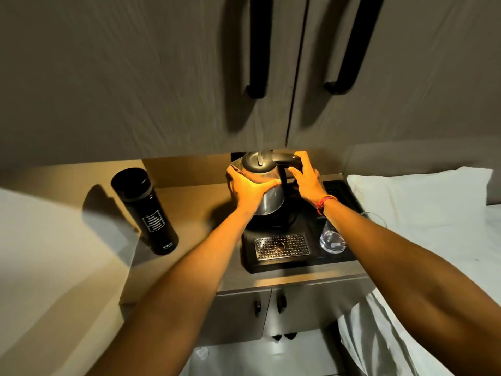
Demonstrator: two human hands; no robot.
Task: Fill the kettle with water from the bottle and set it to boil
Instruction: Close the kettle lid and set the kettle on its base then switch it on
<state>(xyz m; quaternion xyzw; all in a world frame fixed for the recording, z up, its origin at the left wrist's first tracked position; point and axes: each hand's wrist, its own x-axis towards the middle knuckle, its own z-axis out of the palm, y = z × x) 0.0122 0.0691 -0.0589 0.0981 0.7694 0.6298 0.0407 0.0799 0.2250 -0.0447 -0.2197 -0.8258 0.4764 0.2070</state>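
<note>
A steel kettle (271, 198) with a dark lid and black handle stands on its round black base, at the back of a black tray (250, 260). The lid looks closed. My left hand (248, 191) wraps around the kettle's left side. My right hand (307, 180) grips the handle at its top right. A tall black bottle (145, 210) with its cap on stands upright on the counter to the left, apart from both hands.
On the tray sit a perforated metal drip grate (282, 246) in front and a clear glass (332, 238) at the right, under my right forearm. Cupboard doors with black handles (257, 47) hang low overhead. A white bed (433, 213) lies to the right.
</note>
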